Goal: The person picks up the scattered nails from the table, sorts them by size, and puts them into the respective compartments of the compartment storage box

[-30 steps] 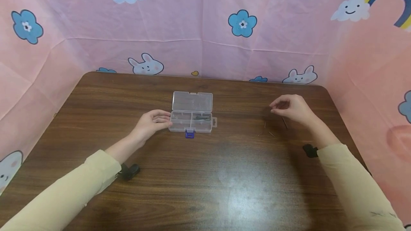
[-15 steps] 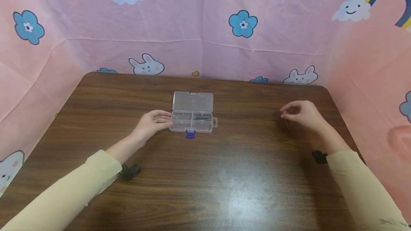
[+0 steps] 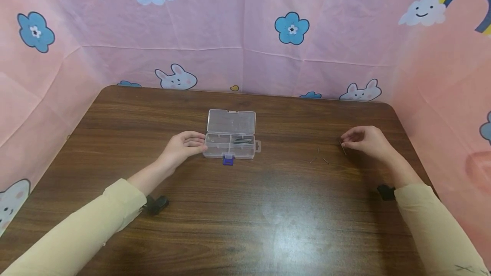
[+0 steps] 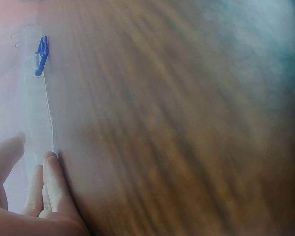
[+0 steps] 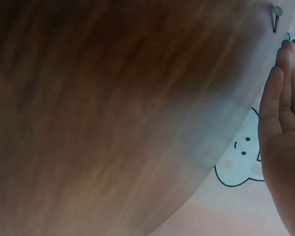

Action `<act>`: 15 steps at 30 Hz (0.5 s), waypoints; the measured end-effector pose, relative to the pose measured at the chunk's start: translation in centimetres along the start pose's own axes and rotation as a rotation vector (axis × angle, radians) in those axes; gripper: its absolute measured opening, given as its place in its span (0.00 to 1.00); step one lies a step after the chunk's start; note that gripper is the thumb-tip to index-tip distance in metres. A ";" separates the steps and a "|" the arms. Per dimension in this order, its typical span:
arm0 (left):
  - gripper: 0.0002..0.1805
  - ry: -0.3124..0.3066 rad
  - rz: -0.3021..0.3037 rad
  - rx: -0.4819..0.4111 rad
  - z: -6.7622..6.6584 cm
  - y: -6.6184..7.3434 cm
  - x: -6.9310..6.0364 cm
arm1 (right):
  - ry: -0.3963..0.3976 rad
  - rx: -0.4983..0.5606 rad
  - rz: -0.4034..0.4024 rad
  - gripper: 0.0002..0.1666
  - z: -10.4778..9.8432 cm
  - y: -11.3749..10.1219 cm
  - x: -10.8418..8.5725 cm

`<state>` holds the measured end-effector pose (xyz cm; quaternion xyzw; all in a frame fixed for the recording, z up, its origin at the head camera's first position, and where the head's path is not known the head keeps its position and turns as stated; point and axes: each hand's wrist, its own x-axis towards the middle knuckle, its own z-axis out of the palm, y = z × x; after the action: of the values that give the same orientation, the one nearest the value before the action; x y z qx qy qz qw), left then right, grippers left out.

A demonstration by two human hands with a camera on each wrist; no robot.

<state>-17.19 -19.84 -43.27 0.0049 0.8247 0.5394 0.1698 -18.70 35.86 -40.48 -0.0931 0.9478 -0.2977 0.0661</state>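
A clear plastic divided box [image 3: 241, 156] stands on the table with its lid [image 3: 232, 122] raised behind it. A blue latch [image 3: 228, 160] hangs at its front. Several long thin metal nails [image 3: 242, 141] lie in the back right compartment. My left hand [image 3: 180, 146] touches the box's left end, fingers extended and thumb near the front corner. On the right, the fingertips of my right hand [image 3: 366, 140] are close beside a nail [image 3: 344, 150] lying on the table; contact is unclear. The right wrist view shows a round-headed nail [image 5: 277, 17] beyond extended fingers.
Left of my right hand lie several more thin nails, one upright in the view [image 3: 318, 150] and one slanting [image 3: 325, 161]. A brown wood-grain table [image 3: 245, 220] carries everything. Pink patterned cloth [image 3: 238, 16] hangs round its back and sides.
My right hand has moved right and toward me, down to the nail on the table. My left hand has stayed at the box.
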 end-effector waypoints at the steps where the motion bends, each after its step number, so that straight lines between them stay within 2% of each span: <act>1: 0.28 0.000 0.002 0.000 0.0 0.0 0.0 | -0.005 -0.005 0.002 0.11 0.0 0.1 0.0; 15: 0.28 0.004 -0.002 0.000 0.1 0.0 -0.1 | -0.039 -0.049 0.027 0.15 0.5 0.6 -0.1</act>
<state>-17.12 -19.79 -43.25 0.0028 0.8252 0.5391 0.1686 -18.63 36.11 -41.21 -0.0875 0.9545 -0.2716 0.0865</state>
